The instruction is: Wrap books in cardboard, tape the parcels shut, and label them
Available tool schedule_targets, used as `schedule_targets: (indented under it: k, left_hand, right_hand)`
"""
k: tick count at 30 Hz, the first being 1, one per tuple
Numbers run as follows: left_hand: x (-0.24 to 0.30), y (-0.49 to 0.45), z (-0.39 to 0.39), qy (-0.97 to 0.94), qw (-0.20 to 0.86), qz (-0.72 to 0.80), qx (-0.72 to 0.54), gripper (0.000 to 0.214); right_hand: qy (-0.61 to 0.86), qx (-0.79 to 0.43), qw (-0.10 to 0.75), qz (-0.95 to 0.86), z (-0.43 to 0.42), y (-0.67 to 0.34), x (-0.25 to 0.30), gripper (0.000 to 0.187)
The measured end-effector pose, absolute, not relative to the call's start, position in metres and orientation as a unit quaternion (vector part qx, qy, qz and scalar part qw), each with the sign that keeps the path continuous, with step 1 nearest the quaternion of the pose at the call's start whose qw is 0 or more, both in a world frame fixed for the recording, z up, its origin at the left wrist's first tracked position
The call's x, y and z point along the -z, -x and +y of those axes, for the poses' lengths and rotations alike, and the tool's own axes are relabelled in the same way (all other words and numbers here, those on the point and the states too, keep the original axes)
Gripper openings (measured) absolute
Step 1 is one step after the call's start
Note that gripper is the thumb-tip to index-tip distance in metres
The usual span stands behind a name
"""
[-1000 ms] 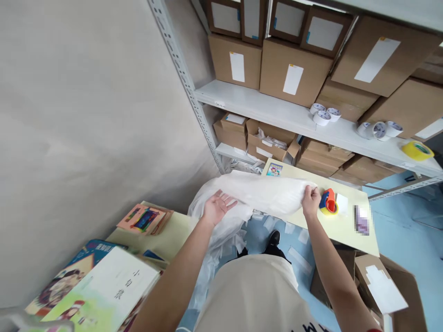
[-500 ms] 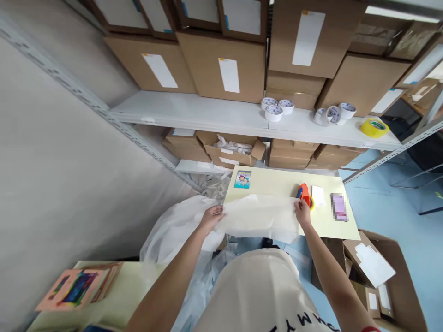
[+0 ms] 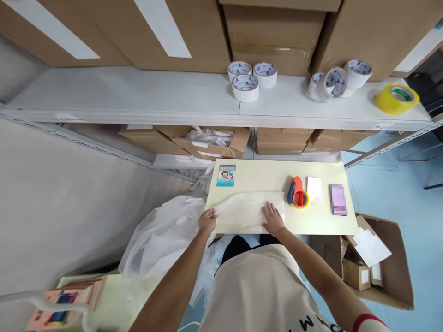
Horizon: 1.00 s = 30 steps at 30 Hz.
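Note:
A thin translucent white packing sheet [image 3: 247,210] lies across the front of the pale yellow table [image 3: 263,177]. At its left end, my left hand [image 3: 207,220] is closed on the edge of the sheet. My right hand [image 3: 273,220] presses flat on the sheet near its right end, fingers spread. Behind the sheet, at the table's far left corner, is a small blue booklet [image 3: 226,175] with cartoon figures. To the right of the sheet sits an orange and blue tape dispenser [image 3: 298,192] with yellow tape. Beside it lies a white card [image 3: 314,189].
A pixelated purple item [image 3: 338,199] lies on the table's right side. White tape rolls [image 3: 245,88] and a yellow tape roll [image 3: 396,98] stand on the shelf [image 3: 155,94]. An open carton [image 3: 391,263] is on the floor at right. Bunched translucent sheeting [image 3: 162,235] hangs at left.
The sheet, earlier held up between both hands, now rests on the table. My right hand has let go of its corner, moved left and flattened on it. The view has tilted down and closer.

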<state>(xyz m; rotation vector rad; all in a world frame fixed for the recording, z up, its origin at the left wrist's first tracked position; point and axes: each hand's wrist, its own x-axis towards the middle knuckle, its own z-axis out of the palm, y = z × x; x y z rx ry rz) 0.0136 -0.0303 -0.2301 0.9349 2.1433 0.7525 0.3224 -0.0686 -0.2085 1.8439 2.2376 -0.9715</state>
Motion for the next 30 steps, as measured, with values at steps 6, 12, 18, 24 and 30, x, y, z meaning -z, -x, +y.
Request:
schedule_targets:
  k: [6,12,18,24,30]
  left_hand:
    - [0.224,-0.021,-0.031,-0.451,0.183,0.841,-0.236,0.054]
    - [0.225,-0.071,-0.039,-0.782,0.208,0.586,-0.049,0.039]
    - [0.247,-0.064,-0.027,-0.753,0.204,0.621,0.078,0.076]
    - [0.249,-0.046,-0.025,-0.746,0.228,0.625,0.043,0.089]
    - [0.238,-0.027,0.0,-0.683,0.279,0.659,-0.141,0.076]
  right_hand:
    - [-0.629,0.308,0.085,0.709,-0.089,-0.321,0.213,0.082]
    - [-0.645,0.295,0.075,0.701,-0.071,-0.33,0.223,0.083]
    - [-0.647,0.276,0.108,0.703,-0.051,-0.342,0.229,0.089]
    - [-0.673,0.28,0.099,0.677,-0.053,-0.337,0.221,0.091]
    - [-0.678,0.369,-0.101,0.628,-0.012,-0.277,0.213,0.077]
